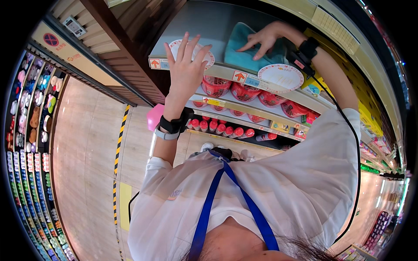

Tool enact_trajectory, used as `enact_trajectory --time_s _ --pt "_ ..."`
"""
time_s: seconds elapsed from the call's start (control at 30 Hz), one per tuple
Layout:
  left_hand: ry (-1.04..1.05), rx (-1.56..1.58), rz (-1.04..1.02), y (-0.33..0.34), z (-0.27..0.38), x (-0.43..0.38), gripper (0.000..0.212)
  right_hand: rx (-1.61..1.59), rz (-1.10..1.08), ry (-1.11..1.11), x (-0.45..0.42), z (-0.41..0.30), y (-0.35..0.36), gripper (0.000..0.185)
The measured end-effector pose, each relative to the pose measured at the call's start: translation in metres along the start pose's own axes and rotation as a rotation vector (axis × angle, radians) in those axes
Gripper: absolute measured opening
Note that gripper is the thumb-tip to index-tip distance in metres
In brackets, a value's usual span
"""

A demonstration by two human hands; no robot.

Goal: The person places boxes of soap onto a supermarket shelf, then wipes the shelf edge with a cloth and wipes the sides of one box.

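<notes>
My right hand (266, 39) lies on a folded teal cloth (237, 54) on the bare grey top shelf (209, 23), its fingers spread over the fabric. My left hand (186, 63) is held open at the shelf's front edge, back toward me, over a white oval price card (209, 58) with a red patterned border. Whether its fingers touch the card cannot be told. A second oval card (281, 77) bearing writing stands at the shelf edge, just below my right hand. Price labels (249, 80) line the edge between the two cards.
Red plastic-wrapped bowls (243, 92) fill the shelf beneath, above a row of red-capped bottles (220, 129). Yellow boxes (352, 88) stand along the right. A brown post (124, 42) rises at left, beside a pink object (155, 116). A black cable (357, 156) runs from my right wrist.
</notes>
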State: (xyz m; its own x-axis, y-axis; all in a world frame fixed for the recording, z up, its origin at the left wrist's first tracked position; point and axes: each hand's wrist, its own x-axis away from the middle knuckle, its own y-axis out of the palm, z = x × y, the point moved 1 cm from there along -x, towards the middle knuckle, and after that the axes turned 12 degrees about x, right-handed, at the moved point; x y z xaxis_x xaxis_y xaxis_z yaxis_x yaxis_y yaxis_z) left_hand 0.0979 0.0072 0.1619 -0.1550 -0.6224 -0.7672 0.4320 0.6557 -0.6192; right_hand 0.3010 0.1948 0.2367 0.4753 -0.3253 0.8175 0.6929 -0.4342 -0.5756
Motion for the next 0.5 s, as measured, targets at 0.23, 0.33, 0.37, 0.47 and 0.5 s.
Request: enact_trajectory --time_s 0.23,0.33,0.37,0.47,0.5 --pt "0.093 0.302 0.158 0.016 0.023 -0.011 0.052 0.162 0.308 -0.161 -0.038 -0.011 -0.017 0.078" --pt "0.039 0.902 0.015 0.035 0.059 -0.018 0.054 0.248 0.253 -0.216 -0.034 0.011 -0.004 0.074" --pt "0.026 0.9 0.016 0.042 0.064 -0.02 0.054 0.13 0.216 -0.203 -0.032 0.009 -0.001 0.077" --pt "-0.137 1.159 -0.1 0.062 0.078 -0.034 0.049 0.013 0.185 -0.182 -0.004 0.032 0.019 0.088" --pt "0.001 0.959 -0.085 0.069 0.079 -0.035 0.05 0.014 0.17 -0.184 0.002 0.036 0.028 0.099"
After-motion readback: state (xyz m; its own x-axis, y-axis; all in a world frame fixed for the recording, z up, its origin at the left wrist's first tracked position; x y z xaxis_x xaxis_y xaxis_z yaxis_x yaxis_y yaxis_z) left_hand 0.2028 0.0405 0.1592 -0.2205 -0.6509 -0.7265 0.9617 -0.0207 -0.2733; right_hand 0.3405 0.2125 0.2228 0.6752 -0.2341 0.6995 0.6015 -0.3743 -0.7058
